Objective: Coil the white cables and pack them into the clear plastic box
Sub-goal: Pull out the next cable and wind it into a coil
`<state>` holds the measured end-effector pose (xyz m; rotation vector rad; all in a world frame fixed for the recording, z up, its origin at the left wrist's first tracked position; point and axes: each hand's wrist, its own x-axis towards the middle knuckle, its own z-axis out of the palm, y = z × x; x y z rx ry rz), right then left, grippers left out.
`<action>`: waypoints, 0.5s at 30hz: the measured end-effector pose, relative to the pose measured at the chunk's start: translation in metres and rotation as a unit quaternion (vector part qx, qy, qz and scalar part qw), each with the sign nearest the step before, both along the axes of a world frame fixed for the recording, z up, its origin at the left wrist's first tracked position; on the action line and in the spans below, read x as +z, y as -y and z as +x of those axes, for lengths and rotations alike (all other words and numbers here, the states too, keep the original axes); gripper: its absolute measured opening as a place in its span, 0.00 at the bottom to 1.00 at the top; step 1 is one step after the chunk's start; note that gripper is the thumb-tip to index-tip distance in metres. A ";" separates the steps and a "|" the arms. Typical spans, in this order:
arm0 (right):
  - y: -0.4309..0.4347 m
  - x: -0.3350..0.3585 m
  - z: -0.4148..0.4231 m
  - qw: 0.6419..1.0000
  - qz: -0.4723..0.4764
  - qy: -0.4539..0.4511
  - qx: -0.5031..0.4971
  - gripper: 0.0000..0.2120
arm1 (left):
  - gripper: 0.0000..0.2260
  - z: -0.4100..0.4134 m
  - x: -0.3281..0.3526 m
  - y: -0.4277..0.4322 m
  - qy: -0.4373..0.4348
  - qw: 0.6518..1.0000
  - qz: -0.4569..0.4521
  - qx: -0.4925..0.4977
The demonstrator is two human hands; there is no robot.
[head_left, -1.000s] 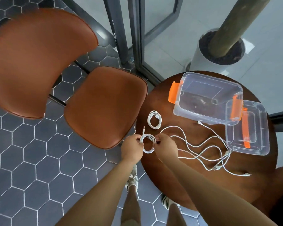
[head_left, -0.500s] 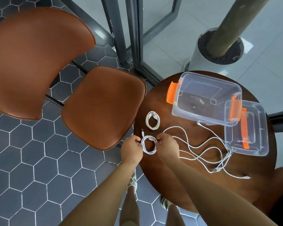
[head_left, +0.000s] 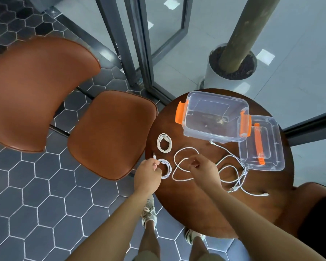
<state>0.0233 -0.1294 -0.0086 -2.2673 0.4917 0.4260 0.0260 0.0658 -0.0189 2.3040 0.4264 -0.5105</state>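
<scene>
Cables, white, spread on a round dark table [head_left: 196,213], seen from above via head cam. Left hand [head_left: 147,176] grips the near-left edge of a small coil [head_left: 167,169], fingers curled round the turns, at the table's left rim. Right hand [head_left: 203,170] hangs just right of it over the loose cables [head_left: 186,147], fingers curled down. I can't tell whether they pinch a strand or hold nothing. A finished coil [head_left: 164,143] lies flat just beyond the small one, apart from it. The clear plastic box [head_left: 201,134] stands open at the far side w/ orange latches, no cable visible in it; its lid [head_left: 271,147] lies beside it on the right. My read: winding step, 2nd cable in hand, packing not begun. Next move prob. needs the right hand to take slack and lay it round the coil while the left pinches the turns together — else they spring apart. The small coil is an oval, long axis running near-to-far, plug tip poking out toward the far left. Loose cables trail rightward toward the lid.
</scene>
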 end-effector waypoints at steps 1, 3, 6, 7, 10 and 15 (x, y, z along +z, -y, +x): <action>0.009 0.002 -0.007 1.000 -0.005 0.003 -0.006 0.08 | 0.12 -0.002 0.004 0.006 -0.001 1.000 0.002 -0.020; 0.027 0.005 -0.017 1.000 -0.018 0.002 -0.018 0.08 | 0.12 -0.004 0.012 0.020 -0.001 0.999 0.006 -0.053; 0.048 0.009 -0.027 0.999 -0.024 -0.006 -0.032 0.09 | 0.12 -0.007 0.018 0.040 -0.004 0.996 0.006 -0.084; 0.054 0.010 -0.029 0.999 -0.026 -0.005 -0.036 0.09 | 0.12 -0.008 0.020 0.047 -0.006 0.996 0.007 -0.092; 0.075 0.014 -0.037 0.997 -0.043 0.008 -0.067 0.07 | 0.13 -0.012 0.022 0.066 -0.009 0.993 0.005 -0.117; 0.112 0.006 -0.053 0.992 -0.086 -0.017 -0.093 0.08 | 0.13 -0.012 0.016 0.096 0.004 0.984 0.033 -0.178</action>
